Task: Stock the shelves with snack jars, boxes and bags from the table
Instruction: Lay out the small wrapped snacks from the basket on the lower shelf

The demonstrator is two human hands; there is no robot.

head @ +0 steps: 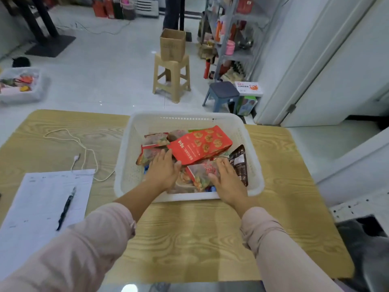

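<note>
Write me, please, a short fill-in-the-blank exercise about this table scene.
The snack bags lie in a white ____ on the table.
The left hand touches the ____ bag.
The black pen lies on a sheet of ____.
The cardboard box stands on a beige ____.
Missing words: basket, red, paper, stool.

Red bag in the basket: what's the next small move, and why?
Probably close the left hand on the red bag at its near corner and lift it out. It lies topmost on the pile in the basket, the left hand touches its edge, and the right hand lies flat on a clear bag.
</note>
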